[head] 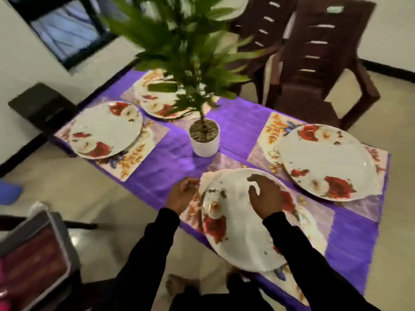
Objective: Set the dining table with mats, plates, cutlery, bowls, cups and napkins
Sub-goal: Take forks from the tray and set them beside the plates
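A purple-covered table [170, 158] carries several floral mats, each with a white plate printed with red roses. The nearest plate [238, 230] lies on its mat [314, 223] at the table's near edge. My right hand [265, 196] hovers over that plate's far part with fingers loosely curled and nothing in them. My left hand [183, 194] is at the plate's left rim, fingers curled; whether it touches the rim is unclear. Other plates lie at the right [325, 162], the left [105, 129] and the far side [157, 104], the last partly hidden by leaves.
A white pot [204, 140] with a tall green plant stands mid-table. Brown plastic chairs [314, 63] stand stacked beyond the far right corner. A dark box [42, 106] sits left of the table. A tray with red cloth [33, 254] is at the lower left. My foot [177, 285] shows below.
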